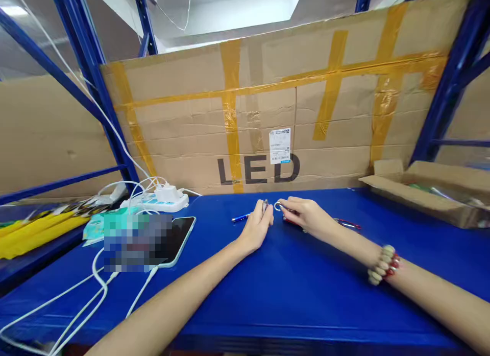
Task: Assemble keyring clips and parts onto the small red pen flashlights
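Near the middle of the blue table [291, 294], my left hand [257, 224] is closed, thumb against fingers, around a small silvery metal piece [265, 205] whose kind I cannot make out. A short gap to the right, my right hand [306, 213] pinches an open metal ring [277, 206] that curves out toward the left hand. A blue pen [240, 218] lies just left of my left hand, its right end hidden behind it. Red-handled tools show under and beyond my right hand, with one red handle [348, 223] visible past the wrist.
A phone [182, 238] lies at the left beside white cables and a power strip [168, 203]. Behind the table stands a big cardboard sheet [184, 141] marked LED. At the right sits an open cardboard box [424, 200]. Blue metal posts [444, 85] frame both sides.
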The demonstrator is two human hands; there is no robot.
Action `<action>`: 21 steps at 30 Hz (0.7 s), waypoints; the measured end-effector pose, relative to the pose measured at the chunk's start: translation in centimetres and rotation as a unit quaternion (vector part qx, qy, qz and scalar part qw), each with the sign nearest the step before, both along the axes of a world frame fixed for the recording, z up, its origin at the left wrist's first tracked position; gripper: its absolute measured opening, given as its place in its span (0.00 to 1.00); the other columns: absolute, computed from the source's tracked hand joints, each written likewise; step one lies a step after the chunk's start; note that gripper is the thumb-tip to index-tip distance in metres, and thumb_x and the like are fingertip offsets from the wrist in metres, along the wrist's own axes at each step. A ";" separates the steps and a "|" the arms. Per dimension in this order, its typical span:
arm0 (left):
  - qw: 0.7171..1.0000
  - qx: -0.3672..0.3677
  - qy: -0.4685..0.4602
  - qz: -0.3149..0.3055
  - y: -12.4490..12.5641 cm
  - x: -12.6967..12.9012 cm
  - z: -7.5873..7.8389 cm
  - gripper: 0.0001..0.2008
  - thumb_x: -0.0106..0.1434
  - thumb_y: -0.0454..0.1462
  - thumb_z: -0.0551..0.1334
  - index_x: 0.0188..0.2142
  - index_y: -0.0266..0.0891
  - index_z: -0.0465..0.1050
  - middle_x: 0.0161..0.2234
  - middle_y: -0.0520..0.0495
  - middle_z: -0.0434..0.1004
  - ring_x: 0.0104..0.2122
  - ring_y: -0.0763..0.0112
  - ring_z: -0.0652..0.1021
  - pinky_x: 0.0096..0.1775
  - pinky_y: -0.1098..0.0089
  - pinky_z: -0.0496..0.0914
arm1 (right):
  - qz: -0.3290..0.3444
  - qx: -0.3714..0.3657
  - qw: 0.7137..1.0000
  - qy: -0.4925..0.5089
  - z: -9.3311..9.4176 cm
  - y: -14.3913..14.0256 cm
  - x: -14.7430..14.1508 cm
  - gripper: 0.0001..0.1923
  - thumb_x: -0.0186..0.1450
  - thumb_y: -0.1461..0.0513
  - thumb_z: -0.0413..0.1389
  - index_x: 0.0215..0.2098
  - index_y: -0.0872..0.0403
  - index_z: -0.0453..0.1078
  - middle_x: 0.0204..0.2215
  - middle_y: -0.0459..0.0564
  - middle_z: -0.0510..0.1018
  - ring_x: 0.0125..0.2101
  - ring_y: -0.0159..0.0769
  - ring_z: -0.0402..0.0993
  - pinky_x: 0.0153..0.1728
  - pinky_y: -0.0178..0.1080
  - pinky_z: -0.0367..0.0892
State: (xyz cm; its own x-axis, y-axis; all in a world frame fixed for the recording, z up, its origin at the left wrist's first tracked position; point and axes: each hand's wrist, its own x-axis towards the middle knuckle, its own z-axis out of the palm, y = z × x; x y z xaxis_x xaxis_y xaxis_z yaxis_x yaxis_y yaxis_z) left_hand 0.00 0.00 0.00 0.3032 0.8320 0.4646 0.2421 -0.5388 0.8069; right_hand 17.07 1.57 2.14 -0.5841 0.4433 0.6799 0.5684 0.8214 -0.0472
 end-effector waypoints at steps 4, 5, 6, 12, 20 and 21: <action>0.998 0.033 0.055 -0.014 -0.5 0.1 0.2 0.15 0.66 0.45 0.41 0.29 0.39 0.54 0.23 0.56 0.60 0.23 0.78 0.62 0.29 0.74 0.58 | -0.009 0.013 0.998 0.058 0.2 -0.7 -0.2 0.15 0.67 0.60 0.43 0.43 0.57 0.68 0.25 0.49 0.69 0.24 0.32 0.66 0.28 0.33 0.63; 0.996 0.044 0.071 -0.019 -0.6 0.1 0.3 0.15 0.66 0.45 0.41 0.29 0.39 0.55 0.23 0.55 0.61 0.23 0.78 0.63 0.30 0.74 0.58 | -0.007 0.016 0.998 0.068 0.3 -0.8 -0.2 0.15 0.67 0.60 0.43 0.44 0.57 0.67 0.26 0.49 0.69 0.25 0.32 0.66 0.29 0.33 0.63; 0.995 0.053 0.084 -0.023 -0.6 0.1 0.4 0.15 0.66 0.45 0.41 0.29 0.39 0.56 0.23 0.55 0.61 0.24 0.77 0.64 0.31 0.74 0.59 | -0.006 0.017 0.997 0.074 0.3 -0.9 -0.3 0.15 0.67 0.60 0.42 0.44 0.57 0.67 0.27 0.50 0.69 0.26 0.32 0.67 0.30 0.33 0.63; 0.991 0.071 0.104 -0.034 -0.6 0.2 0.4 0.14 0.66 0.42 0.41 0.29 0.39 0.57 0.22 0.55 0.61 0.24 0.76 0.65 0.31 0.74 0.60 | -0.001 0.004 0.998 0.060 0.2 -1.2 -0.6 0.15 0.68 0.59 0.41 0.45 0.57 0.66 0.28 0.50 0.69 0.28 0.32 0.67 0.30 0.34 0.63; 0.993 0.061 0.098 -0.001 -0.4 0.2 -0.1 0.11 0.65 0.41 0.44 0.29 0.39 0.56 0.20 0.56 0.59 0.21 0.77 0.63 0.27 0.75 0.57 | -0.001 -0.045 0.996 0.080 0.0 -1.5 -1.1 0.14 0.67 0.59 0.42 0.37 0.56 0.67 0.24 0.47 0.67 0.25 0.31 0.64 0.28 0.33 0.62; 0.994 0.056 0.093 0.007 -0.4 0.2 0.0 0.11 0.65 0.41 0.44 0.29 0.39 0.56 0.19 0.57 0.59 0.20 0.77 0.63 0.26 0.75 0.57 | -0.001 -0.054 0.995 0.081 0.0 -1.6 -1.2 0.14 0.67 0.59 0.42 0.36 0.56 0.67 0.24 0.47 0.67 0.24 0.31 0.64 0.28 0.33 0.62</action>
State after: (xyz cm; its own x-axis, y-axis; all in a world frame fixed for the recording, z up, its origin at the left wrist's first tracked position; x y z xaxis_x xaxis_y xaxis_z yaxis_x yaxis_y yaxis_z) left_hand 0.18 -0.40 -0.04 0.3802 0.7833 0.4918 0.3895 -0.6179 0.6830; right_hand 15.85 -0.02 2.18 -0.4692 0.5208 0.7132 0.5478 0.8051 -0.2275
